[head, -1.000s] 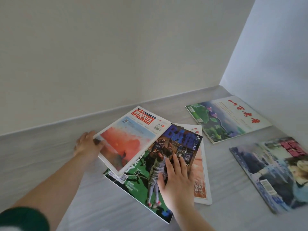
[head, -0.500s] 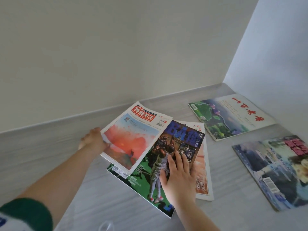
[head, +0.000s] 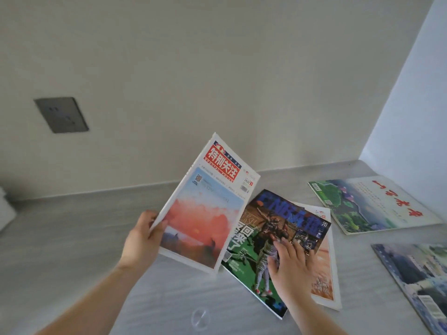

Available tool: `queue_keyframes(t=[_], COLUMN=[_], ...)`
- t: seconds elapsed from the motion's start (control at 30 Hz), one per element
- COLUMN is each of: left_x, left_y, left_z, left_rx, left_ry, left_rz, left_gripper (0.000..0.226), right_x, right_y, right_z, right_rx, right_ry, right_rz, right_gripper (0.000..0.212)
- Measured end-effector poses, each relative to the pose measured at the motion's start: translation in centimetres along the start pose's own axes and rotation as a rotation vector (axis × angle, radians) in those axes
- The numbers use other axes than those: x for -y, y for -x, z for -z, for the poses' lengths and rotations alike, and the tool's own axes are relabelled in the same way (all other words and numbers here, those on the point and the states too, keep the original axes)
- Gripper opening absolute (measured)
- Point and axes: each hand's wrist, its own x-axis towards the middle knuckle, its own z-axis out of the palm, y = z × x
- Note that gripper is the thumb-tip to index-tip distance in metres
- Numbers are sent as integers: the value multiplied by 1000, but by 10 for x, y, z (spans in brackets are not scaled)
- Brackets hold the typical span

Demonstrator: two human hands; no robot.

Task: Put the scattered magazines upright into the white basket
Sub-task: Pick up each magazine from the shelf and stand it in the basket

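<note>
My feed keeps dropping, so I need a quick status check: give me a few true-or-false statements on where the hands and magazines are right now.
1. The left hand has its grip on the red-titled magazine, lifted and tilted off the surface. True.
2. The right hand holds a magazine in the air. False: it lies flat on the sports magazine, which rests on the surface.
3. The sports magazine lies on top of another magazine. True.
4. The white basket stands beside the pile. False: no clearly identifiable basket is in view.
5. Two more magazines lie flat at the right: a landscape-cover one and a blue-toned one. True.
</note>
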Motion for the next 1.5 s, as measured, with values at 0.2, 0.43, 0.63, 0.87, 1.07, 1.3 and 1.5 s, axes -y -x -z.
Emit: queue_keyframes(t=[0.2, 0.43, 0.63, 0.87, 1.07, 1.3, 1.5], left_x=[13, 58, 130, 184, 199, 201, 245], left_y=[15, 24, 20, 3, -20, -64, -72], left_z=[50, 147, 252, 359, 401, 443, 446], left_rx=[-24, -111, -264, -273, -279, -599, -624], left_ry=[322, 462, 236, 78, 24, 12, -109], left_rz=[68, 114, 96, 159, 174, 60, 301], left_gripper=[22, 21, 21, 32, 39, 21, 19], right_x=[96, 232, 370, 499, 573, 655, 692], right_y=[-5, -5, 27, 49, 45, 25, 23], right_z=[37, 47, 28, 9, 6, 25, -4], right_rx=[153, 261, 312, 341, 246, 135, 201], right_ry=[-802, -1185, -1082, -990, -904, -1158, -1006], right_rz=[65, 12, 210, 419, 559, 550, 621], right_gripper=[48, 22, 32, 18, 17, 16, 19])
